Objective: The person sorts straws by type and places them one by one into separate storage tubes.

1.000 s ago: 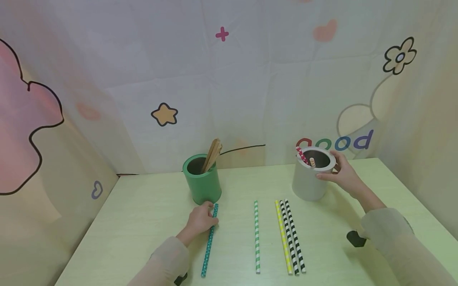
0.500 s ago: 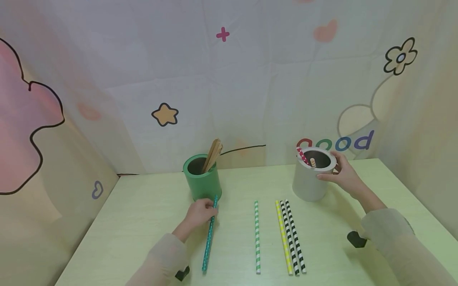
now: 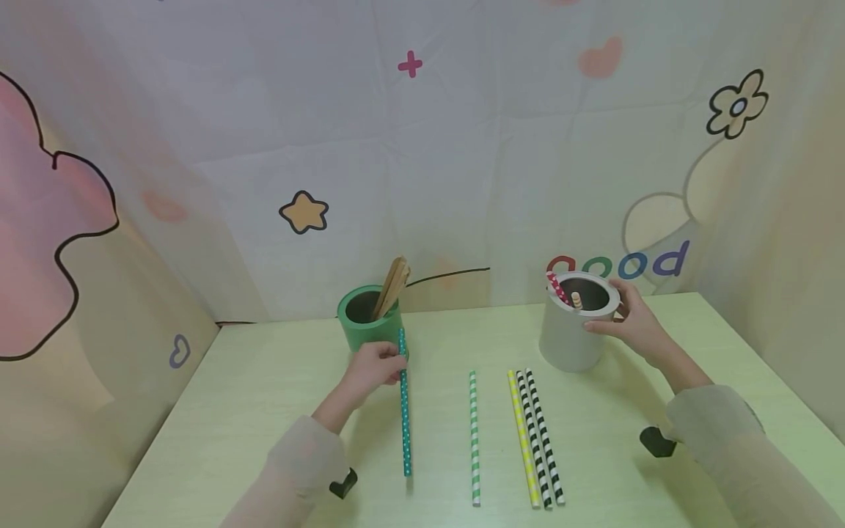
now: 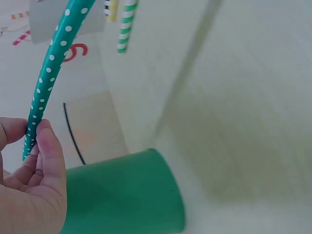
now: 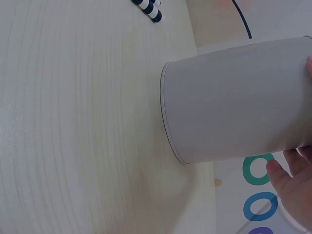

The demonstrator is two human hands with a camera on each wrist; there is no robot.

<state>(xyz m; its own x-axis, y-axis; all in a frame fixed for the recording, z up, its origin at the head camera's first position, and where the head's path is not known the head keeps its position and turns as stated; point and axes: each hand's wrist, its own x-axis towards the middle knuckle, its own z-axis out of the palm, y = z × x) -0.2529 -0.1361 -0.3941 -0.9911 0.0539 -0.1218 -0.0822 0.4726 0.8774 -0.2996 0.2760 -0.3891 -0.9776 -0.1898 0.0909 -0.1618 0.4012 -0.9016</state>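
Observation:
My left hand pinches the top end of a teal straw with white dots, lifted off the pale green table in front of the green cup. In the left wrist view the teal straw runs up from my fingertips, with the green cup below. My right hand holds the rim and side of the white cup, which contains a red dotted straw and a tan one. In the right wrist view the white cup fills the frame.
Wooden sticks stand in the green cup. A green striped straw, a yellow one and two black striped ones lie side by side on the table. A patterned cloth backdrop closes off the back and sides.
My left hand has lifted the teal straw off the table and swung it more upright, moving up toward the green cup. The right hand stays on the white cup.

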